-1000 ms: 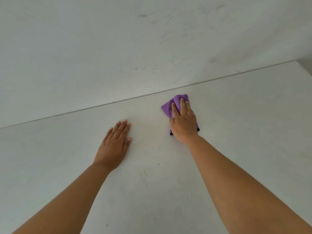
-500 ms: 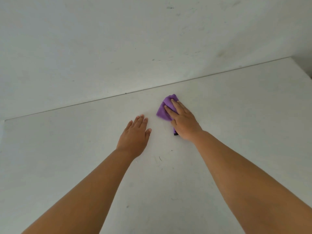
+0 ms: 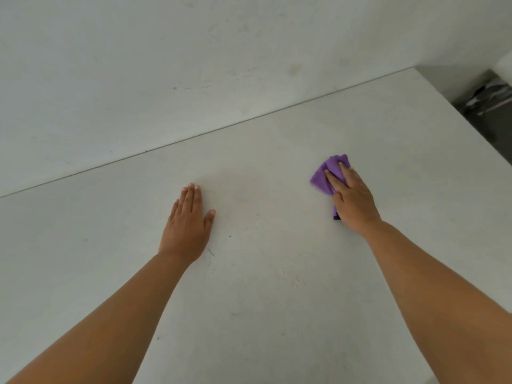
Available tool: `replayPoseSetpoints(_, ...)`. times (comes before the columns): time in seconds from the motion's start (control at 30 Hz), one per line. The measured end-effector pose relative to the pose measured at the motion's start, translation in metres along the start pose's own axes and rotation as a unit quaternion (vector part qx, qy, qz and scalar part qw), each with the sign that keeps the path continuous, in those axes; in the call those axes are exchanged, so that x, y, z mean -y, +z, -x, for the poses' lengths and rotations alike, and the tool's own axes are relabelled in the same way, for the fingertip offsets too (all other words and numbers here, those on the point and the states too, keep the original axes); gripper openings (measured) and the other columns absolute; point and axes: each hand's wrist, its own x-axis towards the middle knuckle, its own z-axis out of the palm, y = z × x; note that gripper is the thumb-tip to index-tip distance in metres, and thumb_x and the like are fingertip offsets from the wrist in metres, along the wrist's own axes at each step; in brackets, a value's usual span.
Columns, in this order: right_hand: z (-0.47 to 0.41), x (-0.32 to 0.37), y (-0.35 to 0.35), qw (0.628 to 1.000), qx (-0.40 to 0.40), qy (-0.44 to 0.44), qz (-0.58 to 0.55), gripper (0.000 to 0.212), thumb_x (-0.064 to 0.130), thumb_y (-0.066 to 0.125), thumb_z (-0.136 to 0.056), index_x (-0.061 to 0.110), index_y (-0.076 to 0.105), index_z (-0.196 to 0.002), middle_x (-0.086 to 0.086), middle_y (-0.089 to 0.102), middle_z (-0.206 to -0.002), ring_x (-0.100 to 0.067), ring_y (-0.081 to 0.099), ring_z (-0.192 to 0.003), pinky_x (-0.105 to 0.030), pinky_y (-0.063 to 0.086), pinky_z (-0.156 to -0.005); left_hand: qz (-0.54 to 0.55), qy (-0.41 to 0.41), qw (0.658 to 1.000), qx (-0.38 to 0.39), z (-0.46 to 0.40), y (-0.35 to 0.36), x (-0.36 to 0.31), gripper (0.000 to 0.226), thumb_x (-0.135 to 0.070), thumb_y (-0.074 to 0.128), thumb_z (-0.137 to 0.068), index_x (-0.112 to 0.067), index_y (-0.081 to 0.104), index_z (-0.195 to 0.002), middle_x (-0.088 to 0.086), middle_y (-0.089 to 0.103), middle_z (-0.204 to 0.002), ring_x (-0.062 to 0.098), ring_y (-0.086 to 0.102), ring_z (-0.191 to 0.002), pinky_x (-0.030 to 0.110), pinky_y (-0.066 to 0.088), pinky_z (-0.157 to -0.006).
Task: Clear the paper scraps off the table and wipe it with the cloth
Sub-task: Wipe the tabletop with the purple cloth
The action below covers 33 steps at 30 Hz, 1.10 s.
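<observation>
While two bare forearms reach in from the bottom edge, only one cloth shows anywhere on the table: a single purple piece, bunched and folded, lying on the right-hand part of the white top, nearer the far edge than the near one. The right hand lies flat on top of it, fingers straight and close together, pressing it down against the surface rather than curling round it; purple sticks out past the fingertips and along the thumb side, and a small dark corner of the cloth peeks out beside the heel of the hand.

The left hand rests palm-down on the bare tabletop, well apart from the cloth, with its four fingers straight and touching one another and the thumb spread out to the side. It holds nothing.

So the count stands at two hands, one cloth, one table. A few tiny dark specks and faint scuff marks dot the tabletop between and below the hands (too small to tell what they are).

Behind the table stands a plain white wall, meeting the far edge along one thin dark line. Past the table's right corner, a dark cluttered patch shows at the frame edge, too blurred to make out.
</observation>
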Motion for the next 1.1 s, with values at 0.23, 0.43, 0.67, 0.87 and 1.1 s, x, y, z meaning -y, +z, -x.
replayPoseSetpoints(0.23,0.04,0.052,0.018,0.994,0.004,0.112,0.003,0.055,0.025,0.032,-0.098,0.024,0.012,-0.15,-0.006,-0.002,-0.159,-0.027,-0.001,-0.146,-0.039,0.008,-0.118,-0.01,0.044,0.999,0.026,0.026,-0.005,0.018,0.063,-0.041,0.021,-0.1,-0.011,-0.004,-0.149,0.001,-0.007,-0.159,0.01,-0.01,-0.144,0.027,-0.004,-0.118)
replayPoseSetpoints(0.43,0.045,0.137,0.036,0.992,0.042,0.119,-0.023,0.056,0.031,0.025,-0.099,0.022,0.006,-0.151,-0.007,-0.013,-0.158,-0.028,-0.01,-0.146,-0.043,0.003,-0.118,-0.02,0.062,0.997,0.028,0.065,-0.005,0.044,0.063,-0.042,0.021,-0.1,-0.013,-0.007,-0.149,-0.001,-0.01,-0.158,0.006,-0.014,-0.142,0.022,-0.01,-0.114)
replayPoseSetpoints(0.67,0.034,0.226,0.053,0.991,0.074,0.097,-0.061,0.058,0.032,0.023,-0.099,0.02,0.0,-0.151,-0.006,-0.02,-0.157,-0.028,-0.015,-0.145,-0.043,-0.001,-0.118,-0.017,0.064,0.997,0.038,0.102,-0.002,0.059,0.065,-0.045,0.018,-0.099,-0.014,-0.01,-0.148,0.0,-0.015,-0.157,0.005,-0.022,-0.137,0.022,-0.012,-0.113)
replayPoseSetpoints(0.87,0.04,0.204,0.047,0.992,0.103,-0.056,-0.049,0.055,0.024,0.026,-0.1,0.026,0.003,-0.151,0.004,-0.015,-0.158,-0.018,-0.011,-0.146,-0.033,0.002,-0.119,-0.028,0.076,0.996,0.037,0.123,0.018,0.039,0.073,-0.056,-0.005,-0.087,-0.014,-0.018,-0.144,0.003,-0.023,-0.154,0.014,-0.029,-0.138,0.027,-0.015,-0.113)
replayPoseSetpoints(1.1,0.035,0.139,0.034,0.992,0.085,-0.093,-0.018,0.055,0.022,0.03,-0.099,0.03,0.011,-0.15,0.005,-0.01,-0.159,-0.019,-0.007,-0.147,-0.031,0.002,-0.119,-0.016,0.079,0.996,0.031,0.125,0.034,0.0,0.071,-0.058,-0.004,-0.087,-0.015,-0.019,-0.142,0.002,-0.025,-0.151,0.016,-0.028,-0.138,0.027,-0.016,-0.113)
